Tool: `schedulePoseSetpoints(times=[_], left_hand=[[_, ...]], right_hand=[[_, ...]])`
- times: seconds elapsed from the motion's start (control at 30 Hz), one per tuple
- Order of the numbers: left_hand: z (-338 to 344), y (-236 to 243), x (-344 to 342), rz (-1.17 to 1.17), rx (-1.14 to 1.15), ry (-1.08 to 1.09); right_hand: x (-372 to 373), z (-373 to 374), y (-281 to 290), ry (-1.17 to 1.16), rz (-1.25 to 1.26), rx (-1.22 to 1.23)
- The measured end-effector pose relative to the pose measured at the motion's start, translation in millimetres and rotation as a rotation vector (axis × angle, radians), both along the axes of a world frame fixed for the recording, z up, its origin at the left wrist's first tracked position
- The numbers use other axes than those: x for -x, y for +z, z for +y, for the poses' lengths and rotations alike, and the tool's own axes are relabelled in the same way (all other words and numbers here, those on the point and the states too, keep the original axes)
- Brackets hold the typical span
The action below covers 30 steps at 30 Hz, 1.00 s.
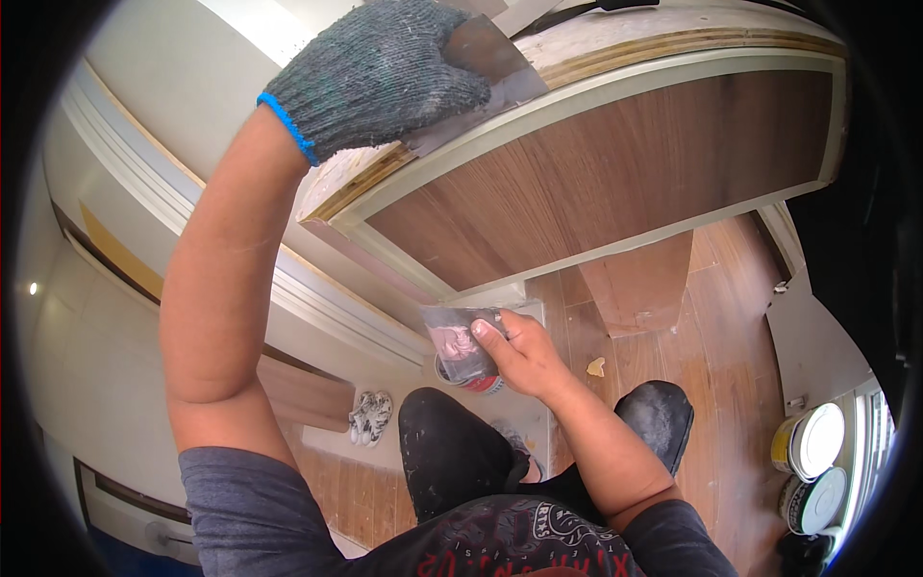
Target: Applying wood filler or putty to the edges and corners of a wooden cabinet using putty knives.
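In a grey knit glove with a blue cuff, my left hand (380,82) is closed on a thin metal putty scraper (500,62). Its blade lies against the plywood edge (692,43) of a raised board, above a wood-grain panel (615,173) with a pale border. The fingertips are partly hidden by the glove and the scraper. My bare right hand (527,354) grips a second flat metal scraper (468,365) over my knees, thumb on top. A smear of pinkish putty (454,340) sits on that blade.
Below the right hand's scraper stands a partly hidden red-and-white can (486,385). White-lidded buckets (820,438) stand at the lower right. A speckled shoe pair (370,418) and a yellowish scrap (596,367) lie on the wood floor (716,385). White moulding (135,159) runs along the left.
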<state>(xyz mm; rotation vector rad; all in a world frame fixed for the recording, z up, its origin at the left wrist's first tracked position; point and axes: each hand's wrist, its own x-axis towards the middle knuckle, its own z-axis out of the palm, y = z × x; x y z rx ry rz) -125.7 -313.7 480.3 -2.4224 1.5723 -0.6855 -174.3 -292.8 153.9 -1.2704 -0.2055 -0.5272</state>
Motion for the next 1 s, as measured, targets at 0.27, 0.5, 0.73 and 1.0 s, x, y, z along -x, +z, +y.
schedulePoseSetpoints(times=[0.27, 0.5, 0.73, 1.0], left_hand=[[-1.5, 17.7, -1.3, 0.233, 0.009, 0.035], [16.5, 9.3, 6.1, -0.053, 0.100, -0.047], [69.8, -6.3, -10.1, 0.915, 0.266, -0.203], [133.3, -105.1, -56.2, 1.272, 0.009, 0.222]], right_hand=[[-0.2, 2.0, 0.4, 0.005, -0.008, -0.006], [0.0, -0.3, 1.0, -0.011, 0.015, 0.017], [-1.3, -23.1, 3.9, 0.442, -0.046, -0.961], [13.5, -31.9, 8.3, 0.511, -0.105, -0.945]])
